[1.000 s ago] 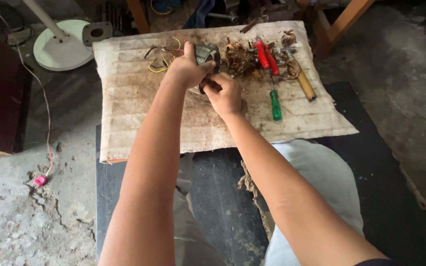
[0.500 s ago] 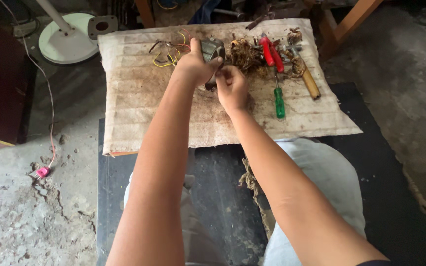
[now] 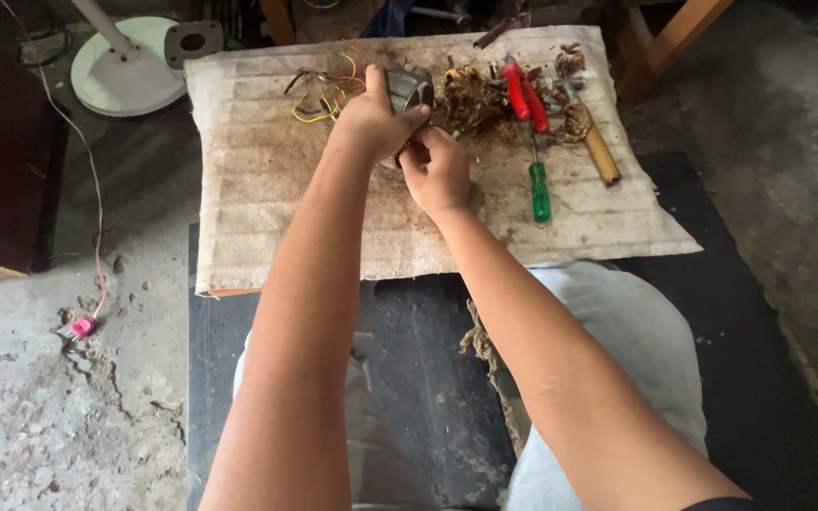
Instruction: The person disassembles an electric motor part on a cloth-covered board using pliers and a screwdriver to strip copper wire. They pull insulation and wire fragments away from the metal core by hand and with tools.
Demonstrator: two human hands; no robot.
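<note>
My left hand [image 3: 371, 121] grips a dark metal motor stator [image 3: 411, 85] standing on a dirty cloth-covered board [image 3: 267, 189]. Yellow and red wires [image 3: 328, 93] trail from the stator to the left. My right hand [image 3: 439, 168] is closed just below the stator, its fingers pinched against the stator's lower edge; what they pinch is hidden. A heap of brown tangled copper winding [image 3: 471, 96] lies right of the stator.
Red-handled pliers [image 3: 523, 95], a green-handled screwdriver [image 3: 540, 187] and a wooden-handled hammer [image 3: 598, 151] lie at the board's right. A white round fan base [image 3: 130, 76] stands at top left, with a cable ending in a pink plug [image 3: 80, 327] on the concrete floor.
Both hands stay at the stator. The view has shifted slightly, and my right hand has closed in tighter under the stator.
</note>
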